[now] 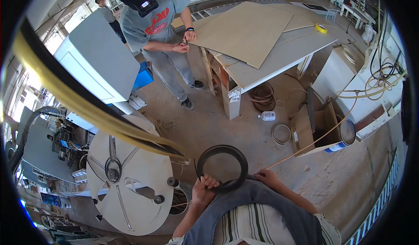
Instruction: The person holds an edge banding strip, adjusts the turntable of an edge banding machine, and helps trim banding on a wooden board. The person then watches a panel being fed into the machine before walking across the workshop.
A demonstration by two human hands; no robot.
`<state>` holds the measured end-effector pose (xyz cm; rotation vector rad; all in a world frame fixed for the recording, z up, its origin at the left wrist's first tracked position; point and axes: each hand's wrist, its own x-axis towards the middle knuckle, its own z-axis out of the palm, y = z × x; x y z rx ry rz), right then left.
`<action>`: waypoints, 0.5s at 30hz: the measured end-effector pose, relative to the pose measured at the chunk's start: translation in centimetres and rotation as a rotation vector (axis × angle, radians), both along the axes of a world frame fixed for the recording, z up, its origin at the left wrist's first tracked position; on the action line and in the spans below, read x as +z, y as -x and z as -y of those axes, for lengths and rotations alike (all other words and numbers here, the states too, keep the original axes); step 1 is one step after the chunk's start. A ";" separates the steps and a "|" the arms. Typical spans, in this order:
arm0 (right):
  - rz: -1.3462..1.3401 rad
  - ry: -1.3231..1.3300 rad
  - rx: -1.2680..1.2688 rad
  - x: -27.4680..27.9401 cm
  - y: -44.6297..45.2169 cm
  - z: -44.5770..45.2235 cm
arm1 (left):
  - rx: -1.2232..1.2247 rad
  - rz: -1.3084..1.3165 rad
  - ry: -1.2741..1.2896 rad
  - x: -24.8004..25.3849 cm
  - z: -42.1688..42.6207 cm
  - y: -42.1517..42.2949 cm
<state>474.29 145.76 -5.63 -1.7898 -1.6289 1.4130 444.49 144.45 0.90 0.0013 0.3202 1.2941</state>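
Observation:
A black coiled ring of banding is in front of my body, low in the centre of the head view. My left hand is closed round the ring's lower left side. To the right of the ring, my right hand is closed at the near end of a thin tan strip, which runs up and right past a cardboard box. A round white disc with slots and black knobs lies left of my left hand.
Ahead, a person stands at a table bearing brown boards. A yellow tape roll lies on it. An open cardboard box, a white bottle and coils are on the floor. A large yellow-black band crosses the upper left.

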 end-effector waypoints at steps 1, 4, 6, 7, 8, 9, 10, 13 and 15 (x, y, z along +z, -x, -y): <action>-0.019 -0.005 -0.022 -0.4 -0.6 0.1 | -0.009 -0.001 0.012 0.0 -0.4 -0.6; -0.076 -0.019 -0.081 -1.4 -2.8 -0.1 | -0.029 -0.005 0.049 -0.1 -1.7 -2.6; -0.072 0.009 -0.084 -0.7 -4.1 -0.8 | -0.028 -0.005 0.049 -0.2 -2.7 -4.0; -0.070 0.033 -0.092 0.0 -4.7 -1.1 | -0.031 -0.008 0.044 -0.3 -3.4 -4.7; -0.068 0.054 -0.100 0.6 -5.3 -1.6 | -0.033 -0.011 0.036 -0.4 -4.2 -5.5; -0.066 0.075 -0.107 1.0 -5.9 -2.2 | -0.036 -0.014 0.028 -0.5 -5.0 -6.2; -0.064 0.079 -0.100 1.2 -6.5 -2.9 | -0.029 -0.013 0.031 -0.4 -5.9 -6.8; -0.239 0.098 -0.189 1.1 -7.3 -5.2 | -0.045 -0.025 0.036 -0.1 -8.7 -8.0; -0.294 0.108 -0.213 1.7 -7.4 -7.2 | -0.044 -0.028 0.040 -0.1 -10.6 -8.4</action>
